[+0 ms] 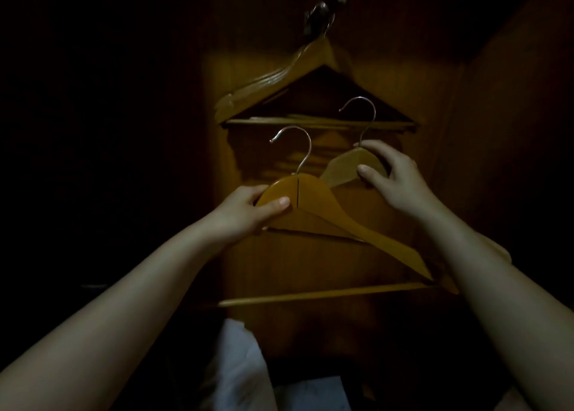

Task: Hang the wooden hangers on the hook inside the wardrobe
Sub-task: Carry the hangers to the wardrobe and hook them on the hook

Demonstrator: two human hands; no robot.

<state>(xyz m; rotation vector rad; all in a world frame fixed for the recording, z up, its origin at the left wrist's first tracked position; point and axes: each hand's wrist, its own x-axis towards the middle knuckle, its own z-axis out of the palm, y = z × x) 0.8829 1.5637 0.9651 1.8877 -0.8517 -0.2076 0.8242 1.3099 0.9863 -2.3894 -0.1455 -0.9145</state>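
Several wooden hangers (273, 81) hang bunched from a metal hook (320, 16) at the top of the dim wardrobe. My left hand (248, 215) grips the left shoulder of a wooden hanger (313, 199) whose metal hook points up and left. My right hand (394, 177) pinches the top of a second wooden hanger (348, 165), a little higher and to the right, between thumb and fingers. Both held hangers sit below the hung bunch and overlap each other. The right hanger's lower part is hidden behind my hand and the left hanger.
The wardrobe's brown wooden back panel (310, 264) fills the middle, with a side wall (512, 131) at the right. The left side is dark. White cloth or bags (242, 364) lie at the bottom.
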